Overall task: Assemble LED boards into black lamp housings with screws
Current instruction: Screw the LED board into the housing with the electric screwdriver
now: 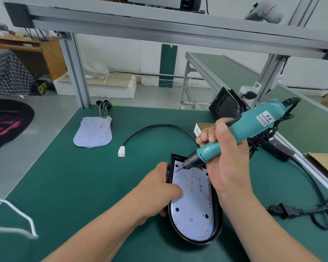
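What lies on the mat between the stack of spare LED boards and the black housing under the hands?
In the head view, only the white connector on its black cable; otherwise bare green mat.

Green bench mat (87, 186), lamp housing (217, 220), LED board stack (94, 133), white connector (121, 151)

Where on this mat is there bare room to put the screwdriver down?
Free: the mat left of the housing, between the spare boards and the near edge. Crowded: the right side, with power cords and cardboard.
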